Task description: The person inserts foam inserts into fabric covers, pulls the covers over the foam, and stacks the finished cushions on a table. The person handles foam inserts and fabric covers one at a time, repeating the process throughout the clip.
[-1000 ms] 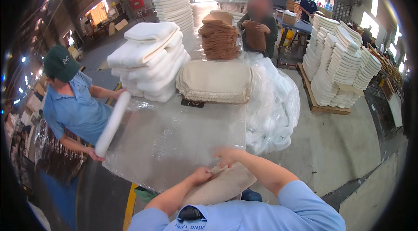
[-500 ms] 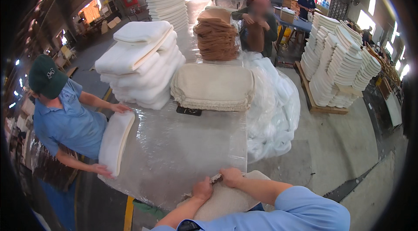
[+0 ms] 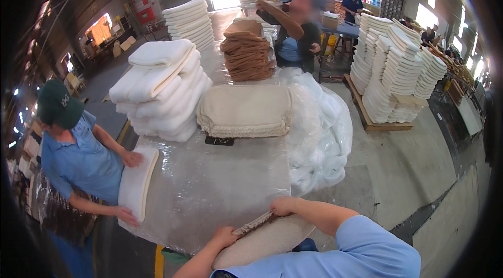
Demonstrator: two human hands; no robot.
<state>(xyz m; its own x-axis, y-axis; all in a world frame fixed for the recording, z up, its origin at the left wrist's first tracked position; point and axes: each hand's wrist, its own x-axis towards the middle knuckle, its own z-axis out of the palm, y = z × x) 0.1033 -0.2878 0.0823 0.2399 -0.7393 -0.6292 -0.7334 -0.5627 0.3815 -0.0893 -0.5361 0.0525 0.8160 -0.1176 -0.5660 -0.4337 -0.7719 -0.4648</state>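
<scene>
Now, far left, a co-worker [image 3: 78, 157] in a green cap has both hands at a white pad [image 3: 137, 189] on the edge of the surface [image 3: 209, 194]. Next, a white pile [image 3: 157, 92] stands tall. Here's the person's left hand [image 3: 225, 236], gripping the rim of a beige cover [image 3: 264, 244] by the surface's near edge; the right hand [image 3: 283, 205] grips farther along, rim stretched between. Rightmost, clear plastic [image 3: 319, 136] bulges.
</scene>
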